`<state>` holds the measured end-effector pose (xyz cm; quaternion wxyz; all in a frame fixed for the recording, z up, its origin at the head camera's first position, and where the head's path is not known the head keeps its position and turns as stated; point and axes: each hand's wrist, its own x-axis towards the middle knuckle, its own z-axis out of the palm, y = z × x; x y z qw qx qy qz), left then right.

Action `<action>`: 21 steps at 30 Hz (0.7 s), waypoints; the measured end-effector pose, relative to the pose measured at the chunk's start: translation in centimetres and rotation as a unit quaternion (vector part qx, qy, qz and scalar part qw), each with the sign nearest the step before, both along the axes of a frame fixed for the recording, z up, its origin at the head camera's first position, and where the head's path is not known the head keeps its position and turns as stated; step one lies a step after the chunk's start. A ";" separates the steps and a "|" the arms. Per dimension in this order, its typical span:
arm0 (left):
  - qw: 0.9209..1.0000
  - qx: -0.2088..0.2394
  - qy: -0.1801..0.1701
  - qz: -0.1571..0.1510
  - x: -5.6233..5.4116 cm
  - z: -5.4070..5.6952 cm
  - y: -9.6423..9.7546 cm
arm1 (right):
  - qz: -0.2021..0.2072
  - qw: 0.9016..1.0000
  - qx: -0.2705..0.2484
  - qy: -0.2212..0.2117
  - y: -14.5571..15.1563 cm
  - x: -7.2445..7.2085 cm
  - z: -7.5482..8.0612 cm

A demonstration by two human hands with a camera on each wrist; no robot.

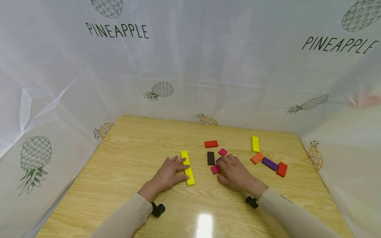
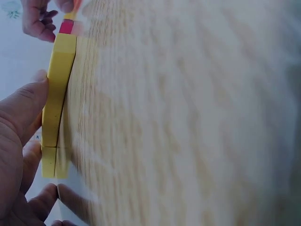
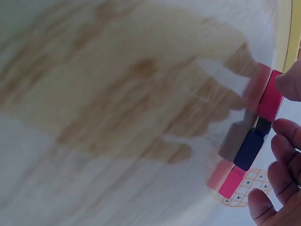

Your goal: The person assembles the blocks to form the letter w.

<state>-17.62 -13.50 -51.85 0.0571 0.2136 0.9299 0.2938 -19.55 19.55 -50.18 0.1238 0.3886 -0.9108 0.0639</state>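
Two yellow blocks [image 1: 187, 161] lie end to end as a strip on the table, a seam showing in the left wrist view. My left hand [image 1: 170, 172] rests along the strip's left side, its fingers spread and their tips touching it. The thumb and index finger of my right hand [image 1: 236, 173] are at opposite ends of a pink block [image 3: 271, 96], pinching it. Beyond that block are a dark purple block [image 3: 249, 149], partly hidden by the hand in the head view, and a second pink block [image 1: 222, 152]. Left of these fingers lies a black block [image 1: 210, 158].
A red block [image 1: 211, 144] lies behind the black one. To the right are another yellow block [image 1: 255, 144], an orange block [image 1: 257, 158], a purple block [image 1: 270, 164] and a red block [image 1: 281, 169]. A pineapple-print sheet [image 1: 190, 66] surrounds the wooden table [image 1: 125, 142].
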 end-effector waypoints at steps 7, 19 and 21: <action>1.000 0.003 -0.007 0.001 0.1 0.1 0.0 | 0.006 1.000 -0.015 0.010 -0.1 0.0 -0.4; 1.000 0.004 -0.006 -0.003 0.1 -0.1 -0.1 | -0.003 1.000 0.001 0.007 -1.1 1.0 -0.3; 1.000 0.004 -0.004 -0.003 0.1 -0.1 -0.1 | -0.001 1.000 -0.001 0.006 -1.5 1.4 -0.1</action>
